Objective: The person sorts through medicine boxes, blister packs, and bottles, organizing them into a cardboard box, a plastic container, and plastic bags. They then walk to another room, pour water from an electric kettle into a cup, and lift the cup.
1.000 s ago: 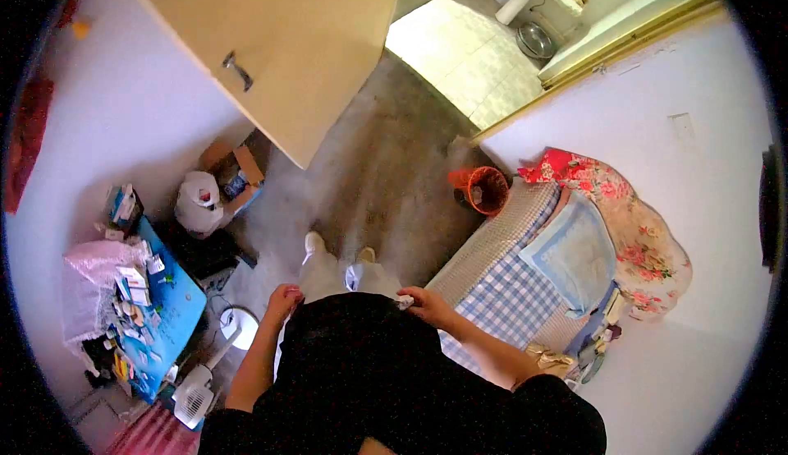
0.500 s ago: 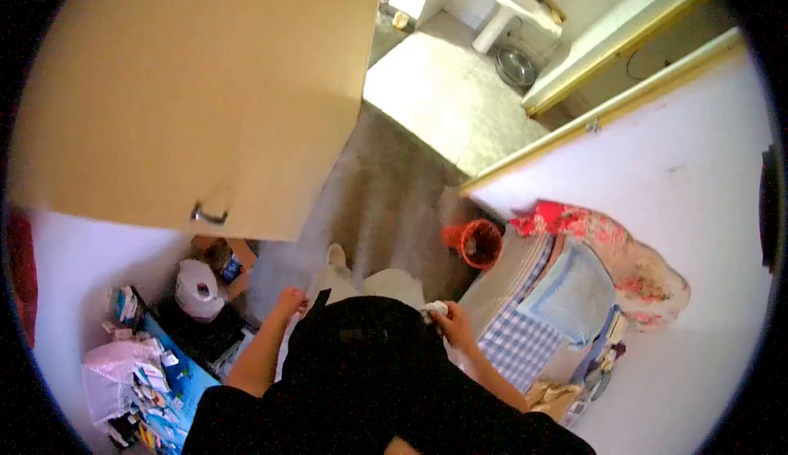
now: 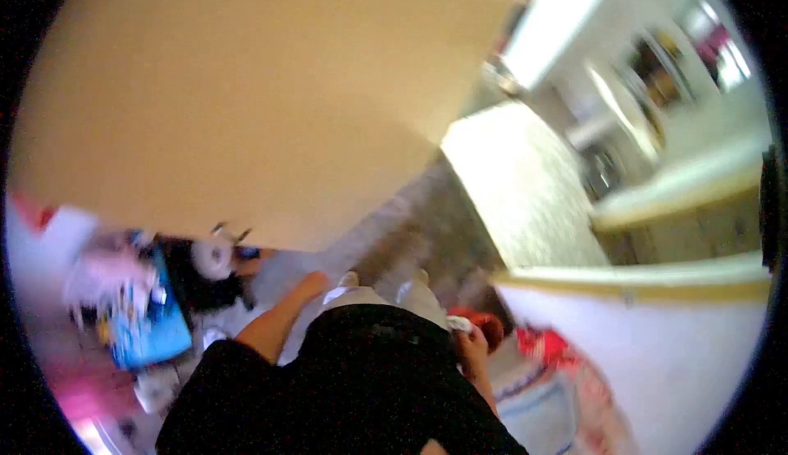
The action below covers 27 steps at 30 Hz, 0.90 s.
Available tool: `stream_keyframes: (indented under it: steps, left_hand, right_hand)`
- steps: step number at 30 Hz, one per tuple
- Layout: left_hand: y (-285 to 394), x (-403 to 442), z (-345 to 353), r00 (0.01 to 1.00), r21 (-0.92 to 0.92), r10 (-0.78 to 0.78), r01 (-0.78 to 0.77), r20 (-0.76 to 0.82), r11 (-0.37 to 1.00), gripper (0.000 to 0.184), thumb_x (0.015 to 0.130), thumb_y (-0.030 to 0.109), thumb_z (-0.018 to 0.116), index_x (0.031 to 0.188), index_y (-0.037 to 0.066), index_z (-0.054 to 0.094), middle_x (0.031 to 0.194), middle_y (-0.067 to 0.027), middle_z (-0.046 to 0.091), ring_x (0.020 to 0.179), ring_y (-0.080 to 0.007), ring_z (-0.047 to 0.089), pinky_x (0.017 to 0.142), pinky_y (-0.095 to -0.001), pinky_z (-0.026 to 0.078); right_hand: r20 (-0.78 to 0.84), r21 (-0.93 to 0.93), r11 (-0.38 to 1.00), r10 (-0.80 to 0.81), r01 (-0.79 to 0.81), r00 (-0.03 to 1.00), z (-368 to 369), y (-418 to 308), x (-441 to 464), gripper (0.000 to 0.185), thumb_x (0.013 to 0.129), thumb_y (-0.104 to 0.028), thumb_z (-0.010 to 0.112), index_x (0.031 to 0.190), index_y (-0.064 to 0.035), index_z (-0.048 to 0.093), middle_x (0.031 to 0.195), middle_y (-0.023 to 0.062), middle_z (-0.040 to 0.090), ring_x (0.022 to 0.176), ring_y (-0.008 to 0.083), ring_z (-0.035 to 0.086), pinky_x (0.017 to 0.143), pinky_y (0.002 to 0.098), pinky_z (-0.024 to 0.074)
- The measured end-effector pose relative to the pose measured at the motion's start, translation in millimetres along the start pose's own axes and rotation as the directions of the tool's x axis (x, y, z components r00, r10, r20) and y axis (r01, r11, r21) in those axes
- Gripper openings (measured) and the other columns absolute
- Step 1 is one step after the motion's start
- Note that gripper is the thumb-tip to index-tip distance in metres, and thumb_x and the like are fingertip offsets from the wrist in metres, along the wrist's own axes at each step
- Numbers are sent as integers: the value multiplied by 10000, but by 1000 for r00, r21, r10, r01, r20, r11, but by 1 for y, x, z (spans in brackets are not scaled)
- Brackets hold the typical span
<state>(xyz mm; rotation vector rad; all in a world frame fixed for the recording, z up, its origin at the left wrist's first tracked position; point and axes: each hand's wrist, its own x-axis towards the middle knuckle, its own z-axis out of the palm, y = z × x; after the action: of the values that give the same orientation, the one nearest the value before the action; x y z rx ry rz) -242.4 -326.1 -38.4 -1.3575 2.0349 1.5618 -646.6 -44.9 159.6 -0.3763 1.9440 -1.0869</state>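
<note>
My right hand [image 3: 472, 348] is closed around a crumpled white cloth or tissue [image 3: 460, 324], held low at my right side. Behind that hand is a red bin [image 3: 490, 329], partly covered by it. On the other side, my left hand [image 3: 313, 284] hangs beside my leg, below the tan door [image 3: 271, 102]. Motion blur smears its fingers, and nothing can be made out in it.
A bright doorway leads to a pale floor [image 3: 525, 200], with a washbasin [image 3: 624, 114] and a metal bowl [image 3: 602, 172] beyond. At left stands a blue table [image 3: 164, 332] with clutter. A red floral cloth [image 3: 566, 356] lies at lower right.
My view has swung, so the doorway and washbasin sit further right and lower, and the blue table higher. The bin now appears behind my right hand, which still holds the white cloth or tissue.
</note>
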Motion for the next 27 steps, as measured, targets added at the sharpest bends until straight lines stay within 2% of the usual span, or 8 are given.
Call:
stream_keyframes:
  steps: [3, 6, 9, 12, 16, 20, 22, 27]
  left_hand:
    - [38, 1, 59, 983, 67, 121, -113, -137, 991, 278, 806, 271, 586, 929, 42, 687, 875, -197, 664, 781, -368, 628, 696, -466, 501]
    - [94, -9, 88, 981, 327, 7, 57, -193, 943, 245, 809, 271, 589, 933, 96, 707, 967, -152, 696, 817, -332, 648, 706, -473, 502]
    - [38, 41, 162, 898, 10, -77, 90, -433, 996, 217, 801, 273, 618, 921, 114, 705, 923, -113, 708, 802, -272, 663, 688, -463, 506]
    - [-10, 22, 182, 930, -249, -94, 3, -354, 969, 371, 712, 291, 637, 1049, 146, 696, 992, -111, 707, 898, -277, 664, 747, -478, 507]
    - [-43, 40, 203, 776, -333, -200, -14, -598, 943, 396, 757, 358, 712, 1093, 149, 694, 894, -158, 716, 808, -312, 673, 746, -433, 513]
    - [-28, -42, 203, 769, -298, -481, 384, -420, 874, 295, 742, 314, 668, 911, 79, 724, 974, -199, 688, 905, -345, 658, 780, -457, 508]
    - [-10, -65, 194, 779, -443, -559, 410, -283, 797, 305, 742, 328, 666, 905, 78, 727, 932, -185, 691, 861, -338, 655, 769, -466, 507]
    - [-29, -26, 216, 856, -324, -469, 390, -216, 862, 384, 736, 423, 682, 867, 62, 714, 821, -141, 687, 732, -293, 646, 711, -480, 508]
  right_hand:
    - [165, -338, 909, -197, 244, 966, -50, 15, 76, 284, 953, -261, 610, 1097, -19, 642, 1024, 75, 679, 904, 183, 624, 793, 317, 497]
    - [402, -58, 997, -23, 50, 915, -58, -69, 99, 365, 945, -358, 607, 1060, -12, 600, 936, 81, 649, 853, 173, 616, 733, 293, 515]
    - [506, -75, 995, -13, 59, 863, -55, -98, 133, 331, 932, -330, 610, 1055, -29, 547, 948, 83, 597, 874, 197, 596, 690, 325, 525]
    - [510, -14, 1000, 17, -11, 860, -41, -105, 180, 356, 893, -318, 647, 1065, -45, 496, 1023, 100, 565, 852, 220, 576, 638, 350, 525]
    - [559, -116, 993, 43, 26, 828, 9, -141, 205, 340, 889, -260, 637, 1106, -56, 473, 931, 82, 546, 771, 221, 557, 623, 352, 515]
    - [765, -211, 930, -36, 302, 644, 51, -161, 200, 357, 965, -274, 541, 1185, 8, 527, 956, 95, 605, 807, 213, 576, 699, 331, 489]
    - [767, -429, 854, 172, 295, 618, 63, -191, 175, 356, 968, -273, 538, 1196, -2, 550, 1052, 133, 630, 889, 211, 605, 743, 337, 495]
    - [876, -313, 867, 107, 386, 470, 89, -150, 184, 330, 965, -276, 556, 1143, 0, 581, 1043, 114, 653, 881, 185, 612, 726, 318, 482]
